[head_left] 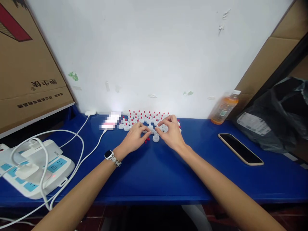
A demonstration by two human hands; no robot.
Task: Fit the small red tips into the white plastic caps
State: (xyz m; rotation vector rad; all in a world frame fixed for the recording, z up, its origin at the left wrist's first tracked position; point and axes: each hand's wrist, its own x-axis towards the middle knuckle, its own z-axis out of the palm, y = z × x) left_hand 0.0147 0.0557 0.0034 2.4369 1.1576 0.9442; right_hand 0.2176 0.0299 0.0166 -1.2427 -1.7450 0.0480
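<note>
One white cap stood upright, in my remote view, between the left hand and the right hand, nearer the right, both curled almost to a pinch, though I could not tell what either held.

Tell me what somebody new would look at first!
Probably the crowd of red-tipped white caps at the back of the blue table, with the left hand and right hand at its front. Next, perhaps the orange drink bottle by the wall on the right, then the white power strip at the left.
</note>
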